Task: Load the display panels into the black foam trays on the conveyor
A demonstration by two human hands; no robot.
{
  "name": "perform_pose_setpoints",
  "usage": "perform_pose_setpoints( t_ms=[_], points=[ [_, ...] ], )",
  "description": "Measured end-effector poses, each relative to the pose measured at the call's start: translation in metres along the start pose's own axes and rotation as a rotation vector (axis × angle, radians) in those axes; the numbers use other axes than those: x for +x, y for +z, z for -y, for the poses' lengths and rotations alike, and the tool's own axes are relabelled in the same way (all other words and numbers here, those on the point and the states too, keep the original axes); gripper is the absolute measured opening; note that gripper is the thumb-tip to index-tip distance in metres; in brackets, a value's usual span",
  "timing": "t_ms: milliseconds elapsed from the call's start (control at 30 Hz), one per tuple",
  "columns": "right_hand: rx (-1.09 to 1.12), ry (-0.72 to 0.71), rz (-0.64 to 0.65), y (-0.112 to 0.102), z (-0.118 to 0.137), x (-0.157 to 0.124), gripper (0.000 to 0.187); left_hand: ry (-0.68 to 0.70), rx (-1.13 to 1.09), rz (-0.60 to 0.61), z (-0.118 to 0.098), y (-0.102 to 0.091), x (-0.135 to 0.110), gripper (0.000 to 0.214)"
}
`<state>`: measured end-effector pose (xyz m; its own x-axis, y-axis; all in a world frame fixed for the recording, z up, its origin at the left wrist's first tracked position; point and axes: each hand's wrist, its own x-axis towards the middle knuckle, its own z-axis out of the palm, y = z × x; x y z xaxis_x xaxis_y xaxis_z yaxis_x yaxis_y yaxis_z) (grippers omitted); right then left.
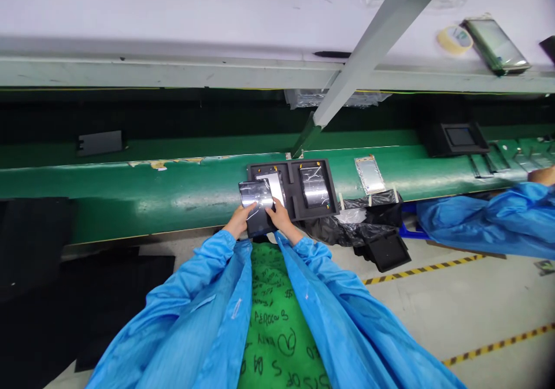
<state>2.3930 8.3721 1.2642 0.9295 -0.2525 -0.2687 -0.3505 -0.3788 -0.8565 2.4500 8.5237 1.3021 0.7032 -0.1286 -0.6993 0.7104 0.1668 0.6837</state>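
Left hand (236,222) and right hand (281,218) grip a glossy display panel (255,194) just above a black foam tray (260,172), out of its recess, while a second panel (314,185) lies seated in the other recess.

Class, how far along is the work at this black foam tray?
Done: a glossy panel sits in the tray's right pocket. In hand: the left hand and right hand hold a second panel over the left pocket. Left: that pocket, showing a white strip, and a loose panel.
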Motion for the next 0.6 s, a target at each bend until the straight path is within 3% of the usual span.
perform_pose_setpoints(
  t_ms=[133,267,367,467,600],
  points=[
    [0.028,-0.009,-0.086,-0.017,-0.006,-0.006,0.056,0.089,0.060,0.038,0.001,0.012,-0.006,0.043],
    [0.174,-0.055,-0.063,-0.035,-0.011,-0.007,0.045,0.221,0.137,0.067,-0.004,0.015,-0.017,0.044],
    [0.288,-0.083,-0.048,-0.040,-0.020,-0.002,0.046,0.264,0.158,0.068,-0.001,0.022,-0.017,0.044],
    [0.310,-0.034,-0.098,-0.036,-0.031,0.009,0.050,0.275,0.141,-0.007,0.010,0.033,-0.005,0.041],
    [0.107,0.084,-0.166,-0.029,-0.035,0.034,0.047,0.262,0.116,-0.117,0.021,0.049,0.023,0.037]
  ],
)
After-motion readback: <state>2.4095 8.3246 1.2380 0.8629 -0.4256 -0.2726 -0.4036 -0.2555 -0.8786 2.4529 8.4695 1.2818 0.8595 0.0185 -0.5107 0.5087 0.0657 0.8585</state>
